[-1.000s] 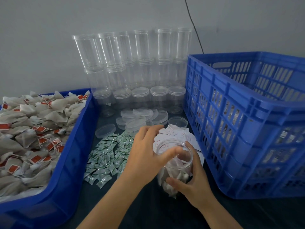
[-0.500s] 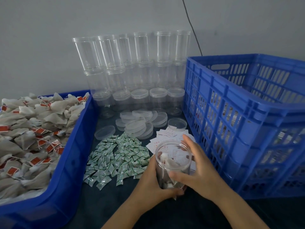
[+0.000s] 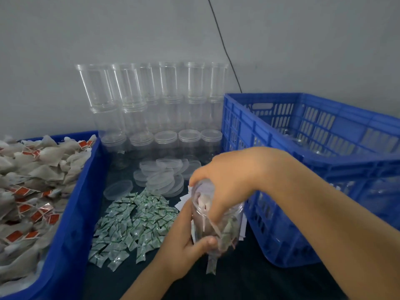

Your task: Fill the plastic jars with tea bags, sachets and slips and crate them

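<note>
A clear plastic jar (image 3: 227,230) with tea bags inside is tilted above the dark table, in front of the blue crate (image 3: 270,139). My left hand (image 3: 184,241) grips its lower part. My right hand (image 3: 229,180) comes from above and curls over its mouth; whether a lid is under it is hidden. Loose tea bags (image 3: 32,180) with red tags fill the blue tray (image 3: 71,224) at the left. Green-white sachets (image 3: 134,219) lie in a pile on the table. White slips (image 3: 181,202) peek out behind the jar.
Empty clear jars (image 3: 151,100) stand stacked against the grey wall, with capped ones in front. Loose clear lids (image 3: 160,176) lie heaped before them. The blue crate fills the right side, with clear jars dimly visible inside. A black cable (image 3: 225,48) runs down the wall.
My right hand has moved from the jar's side up over its mouth. The jar has been lifted and tilted, and my left hand still grips its lower part.
</note>
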Available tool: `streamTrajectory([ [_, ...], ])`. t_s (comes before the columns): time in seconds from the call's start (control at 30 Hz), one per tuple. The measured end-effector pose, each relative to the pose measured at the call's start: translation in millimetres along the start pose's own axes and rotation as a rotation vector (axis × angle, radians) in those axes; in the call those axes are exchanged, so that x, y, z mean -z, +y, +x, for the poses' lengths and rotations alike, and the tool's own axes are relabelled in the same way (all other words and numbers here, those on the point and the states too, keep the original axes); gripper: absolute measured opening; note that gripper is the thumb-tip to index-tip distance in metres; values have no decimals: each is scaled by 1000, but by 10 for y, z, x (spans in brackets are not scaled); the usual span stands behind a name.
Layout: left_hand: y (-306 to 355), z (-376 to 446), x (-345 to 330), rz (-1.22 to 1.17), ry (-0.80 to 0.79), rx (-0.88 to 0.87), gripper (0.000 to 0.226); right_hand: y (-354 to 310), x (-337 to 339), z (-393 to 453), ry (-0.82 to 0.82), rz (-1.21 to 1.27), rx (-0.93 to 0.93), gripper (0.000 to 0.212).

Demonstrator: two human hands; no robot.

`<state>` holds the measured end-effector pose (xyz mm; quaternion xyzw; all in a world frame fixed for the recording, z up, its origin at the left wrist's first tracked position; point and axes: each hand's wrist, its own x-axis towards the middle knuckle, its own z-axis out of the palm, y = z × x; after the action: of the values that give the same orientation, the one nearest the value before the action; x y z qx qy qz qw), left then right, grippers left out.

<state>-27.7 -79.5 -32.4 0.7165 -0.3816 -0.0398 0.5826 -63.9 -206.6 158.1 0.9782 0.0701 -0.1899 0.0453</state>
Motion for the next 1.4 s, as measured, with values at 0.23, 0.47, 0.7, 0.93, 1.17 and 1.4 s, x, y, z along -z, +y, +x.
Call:
streamTrajectory([
  [0.23,12,444,122,-47,19,121,83,424,1021,-492,141,254,-151,69],
  [0.47,76,786,28,22,-26,160,42,1447,1565,-686,481,409,-454,63],
  [0.7,24,1009,-5,104,-46,155,36,2560,1186,-457,428,347,-740,70],
  [0.93,-17,1107,-47,174,-81,161,35,3076,411,-154,248,405,-812,62],
  [1.17,-26,1112,-77,214,-115,152,53,3205,34,204,254,208,-779,74],
  [1.4,-79,1131,-17,236,-105,159,52,3228,94,198,228,293,-777,78],
])
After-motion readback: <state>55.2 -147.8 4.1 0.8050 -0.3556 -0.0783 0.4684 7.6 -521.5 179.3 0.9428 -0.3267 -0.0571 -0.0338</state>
